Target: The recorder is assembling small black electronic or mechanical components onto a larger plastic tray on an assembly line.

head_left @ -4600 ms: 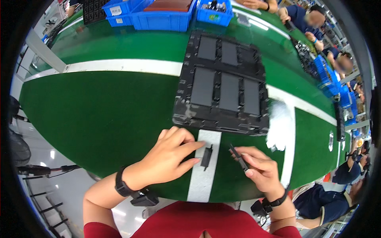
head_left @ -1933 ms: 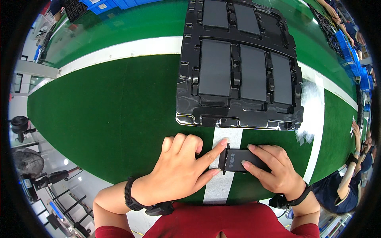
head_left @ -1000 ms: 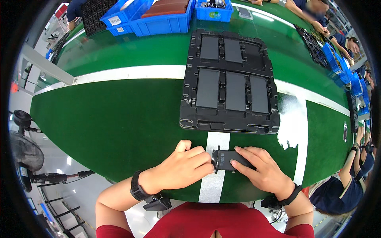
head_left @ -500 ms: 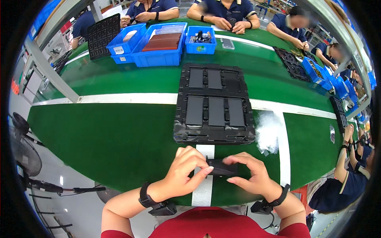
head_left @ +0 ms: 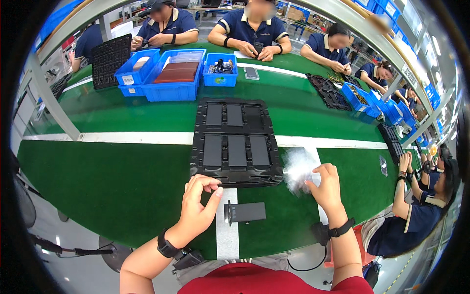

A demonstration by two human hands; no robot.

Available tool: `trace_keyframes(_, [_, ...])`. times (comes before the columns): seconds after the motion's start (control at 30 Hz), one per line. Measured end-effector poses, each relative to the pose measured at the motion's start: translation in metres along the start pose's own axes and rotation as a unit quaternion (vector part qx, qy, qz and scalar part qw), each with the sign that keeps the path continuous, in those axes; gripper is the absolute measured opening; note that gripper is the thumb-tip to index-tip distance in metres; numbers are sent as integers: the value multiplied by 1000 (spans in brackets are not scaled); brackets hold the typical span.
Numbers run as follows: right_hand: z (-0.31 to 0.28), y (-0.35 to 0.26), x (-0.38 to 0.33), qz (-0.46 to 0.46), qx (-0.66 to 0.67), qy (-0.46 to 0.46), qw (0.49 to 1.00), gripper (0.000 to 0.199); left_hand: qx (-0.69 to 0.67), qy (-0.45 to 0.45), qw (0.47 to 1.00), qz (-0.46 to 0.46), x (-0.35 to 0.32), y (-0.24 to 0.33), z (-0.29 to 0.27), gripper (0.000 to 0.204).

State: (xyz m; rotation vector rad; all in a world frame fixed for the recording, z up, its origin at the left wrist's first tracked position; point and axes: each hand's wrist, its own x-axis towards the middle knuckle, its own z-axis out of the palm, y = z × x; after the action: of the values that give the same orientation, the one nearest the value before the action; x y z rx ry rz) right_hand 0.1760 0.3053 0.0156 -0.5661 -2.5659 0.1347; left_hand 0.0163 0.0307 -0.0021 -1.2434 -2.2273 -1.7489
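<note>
In the head view, the flat black piece (head_left: pixel 249 211) lies on the table (head_left: pixel 117 181), just in front of the black tray (head_left: pixel 235 177) and apart from it. Its left end, with the dark bar (head_left: pixel 228 213) across it, sits over the pale strip (head_left: pixel 227 247); the rest lies on the green surface. Neither hand touches it. The left hand (head_left: pixel 193 210) hangs beside the tray's near edge, its grip slightly parted, with nothing visible in it. The right hand (head_left: pixel 327 188) is at the edge of the heaped clear film (head_left: pixel 296 169), thumb and forefinger apart; whether they touch it cannot be told. The piece probably handles as light and stiff, its smooth face a little slippery. The bar looks the most fragile part, so the long edges of the body seem the safest hold
</note>
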Motion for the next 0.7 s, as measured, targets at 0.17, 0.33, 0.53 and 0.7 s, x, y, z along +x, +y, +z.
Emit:
trace_keyframes(0.17, [-1, -62, -9, -227, 254, -231, 911, 33, -89, 60, 993, -42, 5, -15, -2, 8])
trace_keyframes(0.33, [17, -74, -16, -361, 170, -201, 895, 37, -152, 89, 983, -60, 5, -20, 0, 6])
trace_keyframes(0.53, [10, -76, -12, -205, 442, -256, 835, 35, -217, 73, 971, -65, 12, 0, -8, 13])
trace_keyframes(0.7, [-8, -121, 12, 10, 838, -340, 426, 48, -379, -15, 925, -12, 42, 58, -11, 31])
